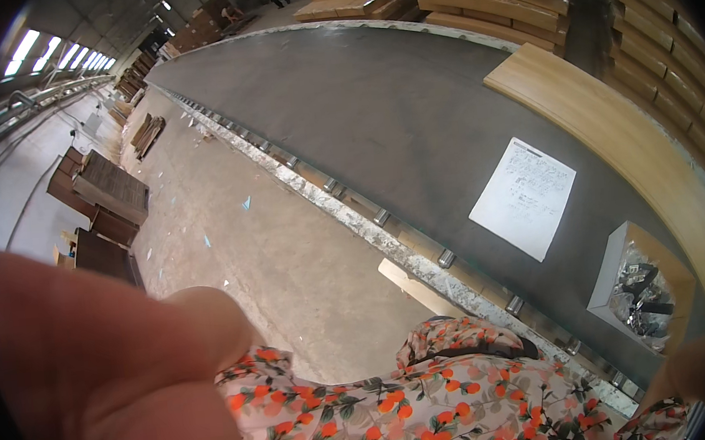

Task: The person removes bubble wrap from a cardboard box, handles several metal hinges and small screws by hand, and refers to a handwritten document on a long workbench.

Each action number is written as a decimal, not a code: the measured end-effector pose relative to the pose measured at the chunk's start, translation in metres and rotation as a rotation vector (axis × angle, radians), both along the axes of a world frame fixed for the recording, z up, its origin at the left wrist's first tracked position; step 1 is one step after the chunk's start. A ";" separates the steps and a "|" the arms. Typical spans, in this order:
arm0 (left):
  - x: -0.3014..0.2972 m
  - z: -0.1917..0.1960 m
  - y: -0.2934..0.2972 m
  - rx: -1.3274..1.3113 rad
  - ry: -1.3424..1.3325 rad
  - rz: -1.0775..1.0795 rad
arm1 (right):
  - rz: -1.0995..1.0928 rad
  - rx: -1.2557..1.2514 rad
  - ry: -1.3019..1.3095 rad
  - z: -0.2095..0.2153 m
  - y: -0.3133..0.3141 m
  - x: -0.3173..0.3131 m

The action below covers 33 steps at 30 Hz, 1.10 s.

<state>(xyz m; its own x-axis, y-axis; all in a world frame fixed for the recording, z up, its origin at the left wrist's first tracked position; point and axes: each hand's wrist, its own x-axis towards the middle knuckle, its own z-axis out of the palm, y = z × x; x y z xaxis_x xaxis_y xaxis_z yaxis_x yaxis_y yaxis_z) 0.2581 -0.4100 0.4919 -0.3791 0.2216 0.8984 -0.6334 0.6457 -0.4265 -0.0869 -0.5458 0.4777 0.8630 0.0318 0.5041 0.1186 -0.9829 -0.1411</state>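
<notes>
Observed near right hand (701,370): box (608,273) of bagged parts (643,299); farther off, paper sheet (527,198). Cannot tell grip of right hand or blurred left hand (114,375).

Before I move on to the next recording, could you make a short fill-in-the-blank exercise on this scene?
The larger-looking hand is the person's ____ one.
The paper sheet on the dark belt is ____ in colour.
Of the paper sheet and the open box, the ____ is nearer the right hand.

Missing words: left; white; open box.
</notes>
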 end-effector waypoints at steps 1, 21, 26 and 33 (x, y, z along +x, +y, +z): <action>0.001 0.002 0.012 -0.005 -0.038 0.049 | -0.039 0.036 0.006 -0.016 -0.005 0.012; 0.042 -0.015 0.062 -0.074 -0.171 0.283 | -0.721 0.661 -0.087 -0.202 -0.004 0.021; 0.044 -0.025 0.000 0.033 -0.191 0.226 | -0.886 0.638 -0.486 -0.146 0.026 -0.045; -0.033 -0.168 -0.113 0.915 0.430 -0.092 | -1.735 1.273 -0.684 -0.343 0.148 -0.106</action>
